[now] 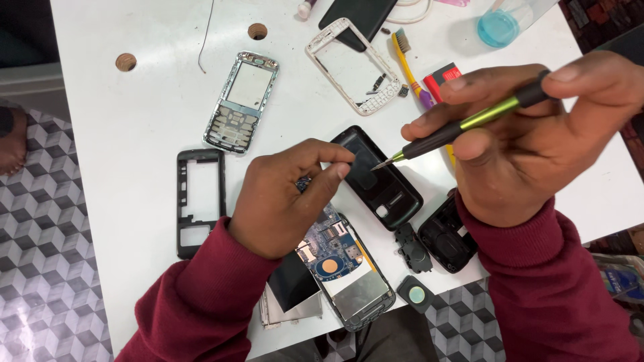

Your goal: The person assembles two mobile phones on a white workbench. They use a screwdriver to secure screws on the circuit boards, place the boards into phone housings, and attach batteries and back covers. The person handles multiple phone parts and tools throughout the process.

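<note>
Surface: white table (134, 134), smooth and matte, with two round holes at upper left.
Room: floor (47, 234) patterned in grey cube shapes, lower left.
Left hand (285, 201): centre of frame, fingertips pinched together above an opened phone (345, 275) showing a blue circuit board and bare metal, lower centre.
Right hand (537, 134): right of frame, fingers wrapped round a black-and-green screwdriver (463, 127), tip pointing left.
Parts: glossy black back cover (386, 184) centre; silver keypad frame (241, 104) and white frame (349, 64) above; black frame (199, 201) left.
</note>
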